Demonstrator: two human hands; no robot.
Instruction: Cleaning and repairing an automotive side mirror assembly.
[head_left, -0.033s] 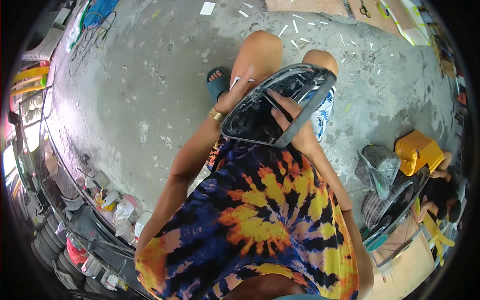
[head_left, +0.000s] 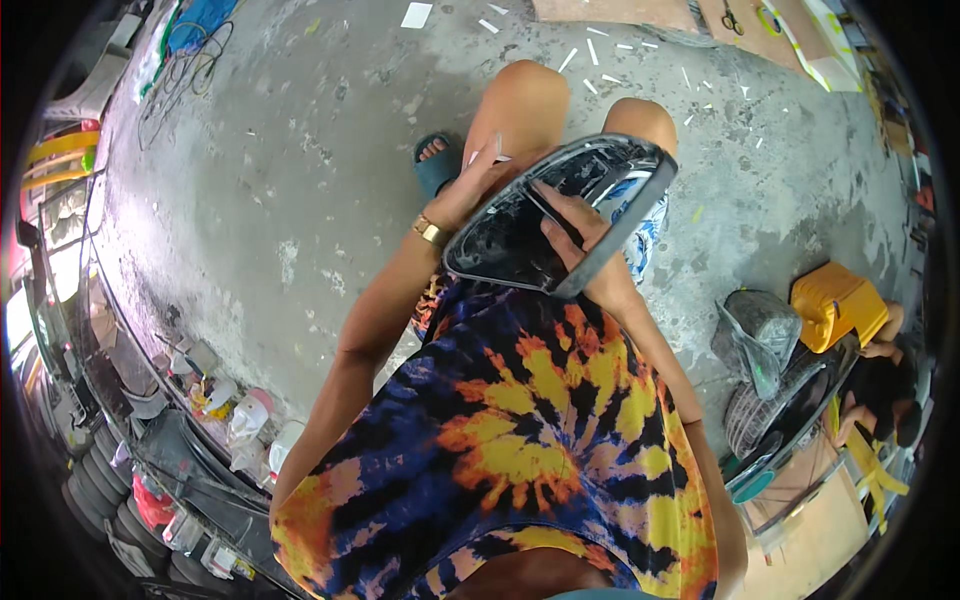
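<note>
Over my lap is a black rounded-triangular plastic shell [head_left: 505,240] with a raised rim, smudged with whitish marks inside. It is tilted, and I cannot tell which part it is. My right hand [head_left: 585,235] grips it from the right side, its fingers curled into the hollow and its palm hidden by the rim. At the outer left rim lies my left hand [head_left: 475,185], with a gold watch on the wrist. A small white piece [head_left: 500,157] shows at its fingers, most of it covered.
White scraps [head_left: 592,50] litter the concrete floor ahead, near cardboard with scissors [head_left: 731,20]. To the right stand a tyre [head_left: 755,410], a plastic-covered bundle [head_left: 757,325] and a yellow container [head_left: 835,305], with another person [head_left: 880,390] beside them. Bags [head_left: 250,415] and car parts line the left.
My left hand was blurred by motion before and is sharper now, with its fingers shifted slightly along the rim. The shell has moved a little to the right in my right hand.
</note>
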